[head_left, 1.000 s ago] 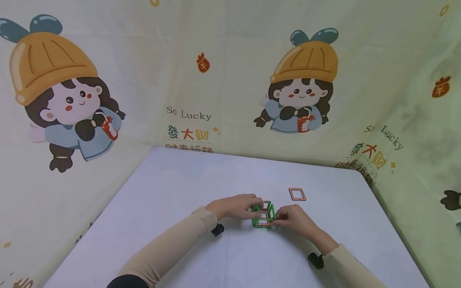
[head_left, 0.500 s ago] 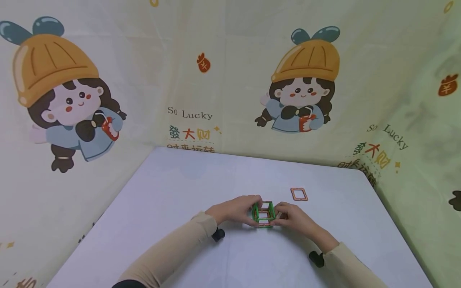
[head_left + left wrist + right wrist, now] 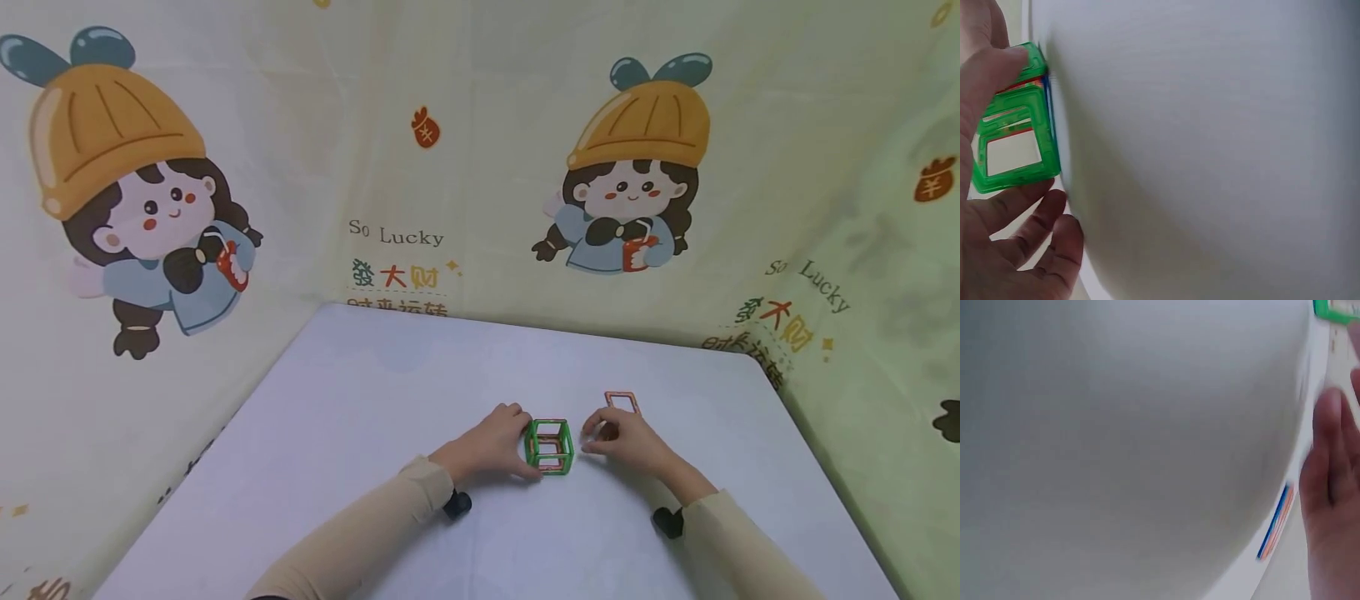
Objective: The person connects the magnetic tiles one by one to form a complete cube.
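Note:
A hollow cube of square magnetic tiles (image 3: 553, 456), green at the sides with orange-red ones within, stands on the white table. My left hand (image 3: 491, 442) holds it from the left, thumb at the near corner and fingers at the far one; the left wrist view shows the thumb on a green tile (image 3: 1038, 119) and fingertips along the opposite edge. To the cube's right, my right hand (image 3: 630, 439) is apart from it, fingers loosely bent around nothing. Behind that hand lies an orange square tile (image 3: 620, 393), partly covered by it; the right wrist view catches this tile (image 3: 1277, 522) edge-on.
The white table (image 3: 420, 375) reaches back to a cream curtain (image 3: 480, 167) printed with cartoon figures and lettering, which also hangs along both sides. Dark wrist cameras sit under both beige sleeves (image 3: 360, 533).
My right hand has let go of the cube's right side and moved right and slightly back, overlapping the orange tile. The left hand has shifted from the cube's top to grip its left side.

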Action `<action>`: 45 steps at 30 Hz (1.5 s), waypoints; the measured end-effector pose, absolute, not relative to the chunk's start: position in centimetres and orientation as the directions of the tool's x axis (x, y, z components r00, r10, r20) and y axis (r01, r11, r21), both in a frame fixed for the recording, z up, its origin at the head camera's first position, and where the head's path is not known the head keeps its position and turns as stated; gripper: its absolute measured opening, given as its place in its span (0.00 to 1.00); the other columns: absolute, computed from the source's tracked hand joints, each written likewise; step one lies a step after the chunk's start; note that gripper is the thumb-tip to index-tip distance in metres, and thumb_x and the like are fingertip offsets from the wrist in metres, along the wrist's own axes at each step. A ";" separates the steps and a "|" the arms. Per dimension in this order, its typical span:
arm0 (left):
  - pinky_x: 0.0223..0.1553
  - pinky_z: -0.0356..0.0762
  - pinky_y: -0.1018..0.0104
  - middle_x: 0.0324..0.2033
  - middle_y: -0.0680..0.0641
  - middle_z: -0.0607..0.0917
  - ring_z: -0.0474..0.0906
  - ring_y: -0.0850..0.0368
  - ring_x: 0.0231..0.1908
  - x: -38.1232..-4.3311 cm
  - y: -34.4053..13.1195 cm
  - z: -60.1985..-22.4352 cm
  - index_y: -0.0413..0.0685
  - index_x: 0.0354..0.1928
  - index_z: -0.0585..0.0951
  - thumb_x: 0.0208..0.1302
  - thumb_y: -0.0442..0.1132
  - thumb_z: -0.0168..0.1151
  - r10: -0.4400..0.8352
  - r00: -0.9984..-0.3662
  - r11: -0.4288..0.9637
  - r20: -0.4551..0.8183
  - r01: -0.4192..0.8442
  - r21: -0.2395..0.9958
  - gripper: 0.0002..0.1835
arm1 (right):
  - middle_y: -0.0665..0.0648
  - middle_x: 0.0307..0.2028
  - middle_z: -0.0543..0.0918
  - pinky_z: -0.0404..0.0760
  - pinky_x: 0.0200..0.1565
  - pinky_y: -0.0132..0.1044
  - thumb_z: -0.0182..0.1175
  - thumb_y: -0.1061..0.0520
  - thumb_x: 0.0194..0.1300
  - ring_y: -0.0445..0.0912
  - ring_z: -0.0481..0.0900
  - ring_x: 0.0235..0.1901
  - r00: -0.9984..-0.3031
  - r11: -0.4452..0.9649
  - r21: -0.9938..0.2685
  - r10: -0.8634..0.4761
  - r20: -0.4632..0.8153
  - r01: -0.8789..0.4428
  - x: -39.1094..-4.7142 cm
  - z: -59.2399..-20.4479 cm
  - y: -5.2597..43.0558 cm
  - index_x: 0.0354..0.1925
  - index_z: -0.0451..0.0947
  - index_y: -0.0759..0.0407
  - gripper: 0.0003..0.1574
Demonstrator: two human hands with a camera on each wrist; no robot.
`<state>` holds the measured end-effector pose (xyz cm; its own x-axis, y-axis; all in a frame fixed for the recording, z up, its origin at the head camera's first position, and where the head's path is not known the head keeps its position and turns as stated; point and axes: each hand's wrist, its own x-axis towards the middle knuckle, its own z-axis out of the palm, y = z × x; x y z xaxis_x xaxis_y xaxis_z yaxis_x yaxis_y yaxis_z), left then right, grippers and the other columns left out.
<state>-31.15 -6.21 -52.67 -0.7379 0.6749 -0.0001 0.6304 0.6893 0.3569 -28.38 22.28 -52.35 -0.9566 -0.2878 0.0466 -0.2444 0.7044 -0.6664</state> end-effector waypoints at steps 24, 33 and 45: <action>0.52 0.75 0.70 0.47 0.55 0.76 0.69 0.60 0.47 -31.0 -6.2 -52.2 0.51 0.63 0.77 0.49 0.63 0.79 0.671 -0.736 0.719 -0.091 0.615 0.323 0.42 | 0.70 0.63 0.76 0.73 0.58 0.64 0.77 0.56 0.58 0.69 0.73 0.60 -0.992 0.829 -0.553 -0.120 -0.033 -0.082 -30.7 -50.3 27.6 0.68 0.66 0.66 0.47; 0.54 0.76 0.68 0.49 0.54 0.77 0.69 0.59 0.49 -31.1 -6.2 -52.1 0.49 0.66 0.76 0.49 0.63 0.80 0.667 -0.737 0.725 -0.107 0.610 0.321 0.45 | 0.70 0.60 0.79 0.73 0.59 0.64 0.78 0.55 0.57 0.67 0.74 0.59 -0.993 0.821 -0.566 -0.115 -0.031 -0.078 -31.1 -51.0 27.7 0.68 0.66 0.66 0.47; 0.49 0.75 0.70 0.46 0.54 0.76 0.67 0.61 0.44 -31.3 -6.6 -51.6 0.50 0.63 0.77 0.51 0.63 0.79 0.698 -0.707 0.700 -0.109 0.643 0.309 0.42 | 0.69 0.58 0.80 0.73 0.59 0.63 0.77 0.53 0.59 0.67 0.74 0.59 -0.992 0.806 -0.583 -0.123 0.004 -0.102 -30.7 -50.9 27.6 0.70 0.62 0.67 0.50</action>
